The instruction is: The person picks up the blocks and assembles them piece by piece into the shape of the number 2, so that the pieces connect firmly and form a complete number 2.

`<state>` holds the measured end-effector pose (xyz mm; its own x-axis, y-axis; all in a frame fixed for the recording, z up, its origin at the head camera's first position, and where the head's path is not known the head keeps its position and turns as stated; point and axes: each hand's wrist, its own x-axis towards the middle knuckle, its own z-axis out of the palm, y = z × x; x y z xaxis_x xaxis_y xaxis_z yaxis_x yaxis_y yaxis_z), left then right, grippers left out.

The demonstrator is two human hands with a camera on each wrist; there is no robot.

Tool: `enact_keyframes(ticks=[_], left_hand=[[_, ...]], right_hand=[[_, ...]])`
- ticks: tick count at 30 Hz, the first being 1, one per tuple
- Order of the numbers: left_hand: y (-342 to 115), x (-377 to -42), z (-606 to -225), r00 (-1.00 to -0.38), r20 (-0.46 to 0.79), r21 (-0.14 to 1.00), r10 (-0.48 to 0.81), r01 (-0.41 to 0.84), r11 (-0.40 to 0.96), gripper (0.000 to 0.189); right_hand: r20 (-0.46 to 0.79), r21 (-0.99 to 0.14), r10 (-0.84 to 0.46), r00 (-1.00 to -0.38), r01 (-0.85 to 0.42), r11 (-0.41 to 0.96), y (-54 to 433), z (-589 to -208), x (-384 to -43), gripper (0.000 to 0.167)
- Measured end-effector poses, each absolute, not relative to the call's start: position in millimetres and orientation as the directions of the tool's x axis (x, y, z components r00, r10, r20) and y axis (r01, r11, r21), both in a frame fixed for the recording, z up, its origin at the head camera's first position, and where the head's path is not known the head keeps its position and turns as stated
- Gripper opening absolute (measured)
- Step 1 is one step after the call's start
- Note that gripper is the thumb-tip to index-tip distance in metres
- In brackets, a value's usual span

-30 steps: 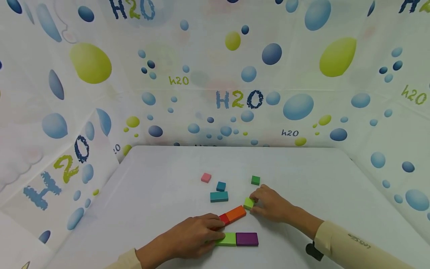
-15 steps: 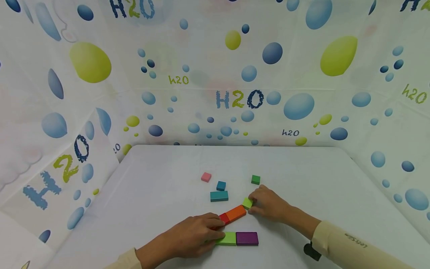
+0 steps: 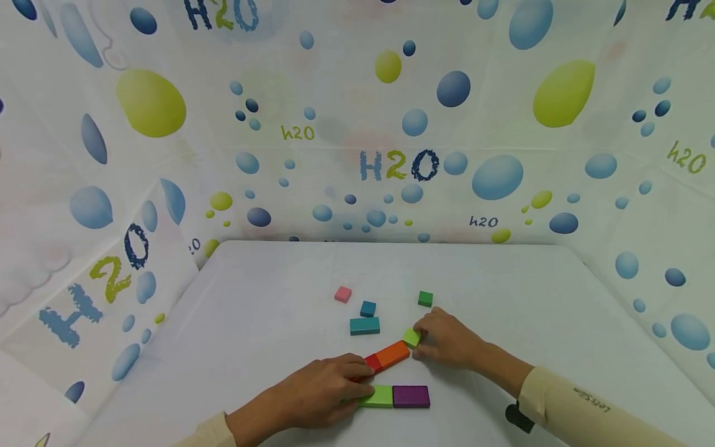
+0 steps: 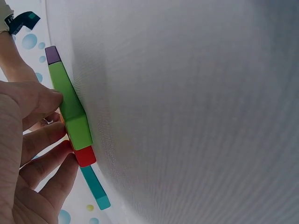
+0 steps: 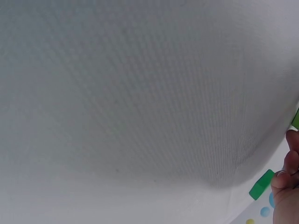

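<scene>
My left hand [image 3: 321, 392] rests its fingers on a red block [image 3: 372, 362] and its thumb against a lime green block [image 3: 381, 397]. Fairly straight fingers meet the red block [image 4: 86, 157] in the left wrist view. An orange block [image 3: 393, 354] continues the slanted row from the red one, while a purple block [image 3: 411, 397] adjoins the lime block's right end. Thumb and fingers of my right hand [image 3: 451, 338] pinch a small lime green cube [image 3: 411, 338] at the orange block's far end. Only that cube's edge [image 5: 296, 121] shows in the right wrist view.
Beyond the rows lie a teal block [image 3: 364, 326] with a blue cube [image 3: 368, 308] behind it. A pink cube [image 3: 343, 294] is farther left, and a green cube [image 3: 425, 298] sits just past the right hand. All are on a white table [image 3: 268, 285].
My right hand has shifted slightly left with the lime cube, bringing it up to the orange block's end. The left hand has stayed in place.
</scene>
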<state>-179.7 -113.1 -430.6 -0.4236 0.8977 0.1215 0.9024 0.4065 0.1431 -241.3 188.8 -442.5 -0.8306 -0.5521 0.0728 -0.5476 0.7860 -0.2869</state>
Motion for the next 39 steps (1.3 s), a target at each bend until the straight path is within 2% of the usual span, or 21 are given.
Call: enact_keyframes(ticks=[7, 15, 22, 29, 39], left_hand=[[-113.2, -180.2, -431.5, -0.423, 0.122, 0.149, 0.898, 0.902, 0.405, 0.031], [-113.2, -179.5, -430.5, -0.426, 0.12, 0.145, 0.897, 0.901, 0.409, 0.031], [-114.1, -179.3, -430.7, -0.419, 0.132, 0.149, 0.898, 0.904, 0.4, 0.03], [-114.6, -179.0, -431.8, -0.419, 0.132, 0.153, 0.898, 0.904, 0.399, 0.031], [-114.6, -179.6, -431.3, -0.424, 0.121, 0.162, 0.898, 0.9, 0.404, 0.031]], right_hand=[[0.101, -0.247, -0.565, -0.819, -0.57, 0.783, 191.3, -440.8, -241.2, 0.029], [0.147, -0.188, -0.539, -0.829, -0.559, 0.808, 193.7, -440.4, -246.7, 0.027], [0.192, -0.133, -0.497, -0.846, -0.524, 0.841, 196.5, -441.8, -255.6, 0.033], [0.217, -0.123, -0.459, -0.862, -0.49, 0.863, 201.0, -444.0, -265.8, 0.04], [0.18, -0.122, -0.41, -0.894, -0.434, 0.892, 203.8, -444.3, -276.6, 0.047]])
